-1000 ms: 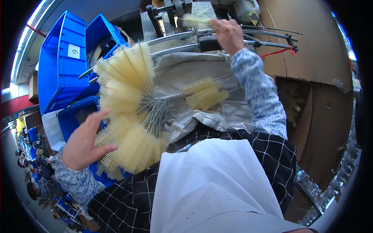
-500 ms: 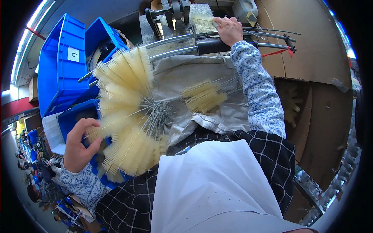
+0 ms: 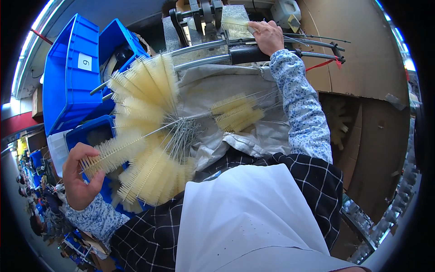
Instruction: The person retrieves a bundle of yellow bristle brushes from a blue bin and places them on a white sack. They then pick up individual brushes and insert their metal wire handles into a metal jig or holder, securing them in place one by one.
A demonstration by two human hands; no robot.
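At the left, my left hand [image 3: 80,177] grips the outer end of a cream bristle brush [image 3: 118,149] between thumb and fingers. That brush's twisted wire handle runs back toward the middle. It lies over a fanned pile of similar bottle brushes [image 3: 147,88], whose wire handles [image 3: 183,136] bunch together on a white sheet [image 3: 204,86]. My right hand [image 3: 269,38] is at the top, closed on another cream brush [image 3: 235,25] beside a metal machine [image 3: 206,20]. Below the right forearm, several more brushes [image 3: 238,113] lie on the sheet.
Two curved metal rails [image 3: 201,61] with a black padded sleeve [image 3: 248,53] cross in front of the machine. Blue bins [image 3: 74,77] stand at the left. Cardboard [image 3: 362,54] walls off the right side. A white apron [image 3: 249,213] covers my lap.
My left hand has moved outward, left and slightly down, drawing the brush's bristled end out from the pile. The right hand stays nearly still on its brush.
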